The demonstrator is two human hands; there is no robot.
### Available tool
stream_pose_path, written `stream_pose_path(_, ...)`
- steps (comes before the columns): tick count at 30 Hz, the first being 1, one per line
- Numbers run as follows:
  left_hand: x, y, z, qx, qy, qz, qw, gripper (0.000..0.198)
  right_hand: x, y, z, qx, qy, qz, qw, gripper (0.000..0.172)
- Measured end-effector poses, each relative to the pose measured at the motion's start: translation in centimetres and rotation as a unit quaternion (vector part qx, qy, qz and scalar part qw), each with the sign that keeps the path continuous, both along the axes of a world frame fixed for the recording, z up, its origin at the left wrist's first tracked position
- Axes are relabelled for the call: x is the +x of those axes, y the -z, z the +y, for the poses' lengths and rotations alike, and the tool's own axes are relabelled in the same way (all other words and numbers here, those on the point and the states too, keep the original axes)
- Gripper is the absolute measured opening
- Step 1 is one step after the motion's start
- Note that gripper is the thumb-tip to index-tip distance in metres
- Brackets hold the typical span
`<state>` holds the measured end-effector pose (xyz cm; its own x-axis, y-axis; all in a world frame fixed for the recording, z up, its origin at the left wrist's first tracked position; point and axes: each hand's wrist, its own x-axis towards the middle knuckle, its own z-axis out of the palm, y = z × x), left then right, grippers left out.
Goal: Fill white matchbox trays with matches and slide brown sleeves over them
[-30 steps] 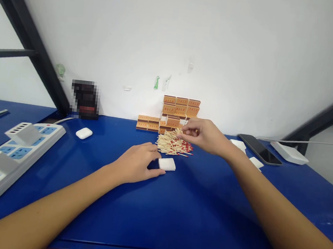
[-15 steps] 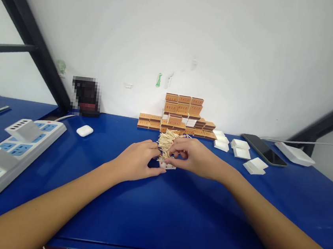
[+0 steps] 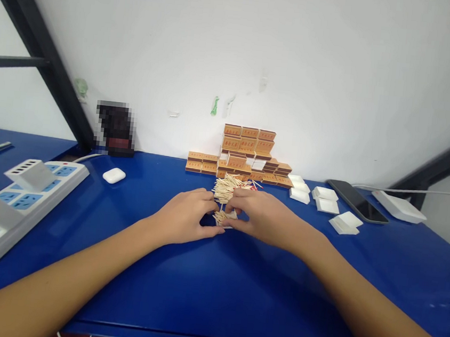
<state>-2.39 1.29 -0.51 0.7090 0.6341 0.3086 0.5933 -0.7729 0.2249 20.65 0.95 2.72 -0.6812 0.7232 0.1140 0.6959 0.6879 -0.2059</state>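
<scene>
Blue desk [image 3: 212, 290]; tray [image 3: 231, 216] is steadied at left by left hand [image 3: 185, 218]; matches [image 3: 219, 218] are overhung by right hand [image 3: 262, 218], grip unclear.

Before you, the blue desk [image 3: 196, 289] looks smooth and glossy, like painted metal. Your heaped matches [image 3: 225, 189] are pale, bare matt wood; the small white tray [image 3: 231, 215] nearer you appears to be thin card. Far off, you face matchboxes [image 3: 247, 145] of printed cardboard. On your right lie matt white card trays [image 3: 327, 205] and a phone [image 3: 356, 201] with a shiny glass front. On your left, the power strip [image 3: 24, 201] is smooth white plastic, the rounded case [image 3: 114, 175] glossier plastic.
</scene>
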Motion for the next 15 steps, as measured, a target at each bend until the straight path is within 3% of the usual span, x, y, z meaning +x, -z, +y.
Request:
stream_pose_path(8, 0.0, -0.1, 0.2, -0.007, 0.0, 0.003, 1.0, 0.035, 1.3, -0.2, 0.2, -0.026, -0.016, 0.057, 0.998, 0.009)
stream_pose_path(12, 0.0, -0.1, 0.4, -0.018, -0.009, 0.003, 1.0, 0.039, 1.8, -0.5, 0.6, -0.013, 0.074, 0.094, 0.993, 0.017)
stream_pose_path(15, -0.1, -0.2, 0.4, -0.024, -0.016, 0.005, 1.0, 0.044, 2.4, -0.3, 1.0, -0.057, 0.116, 0.064, 0.99, 0.028)
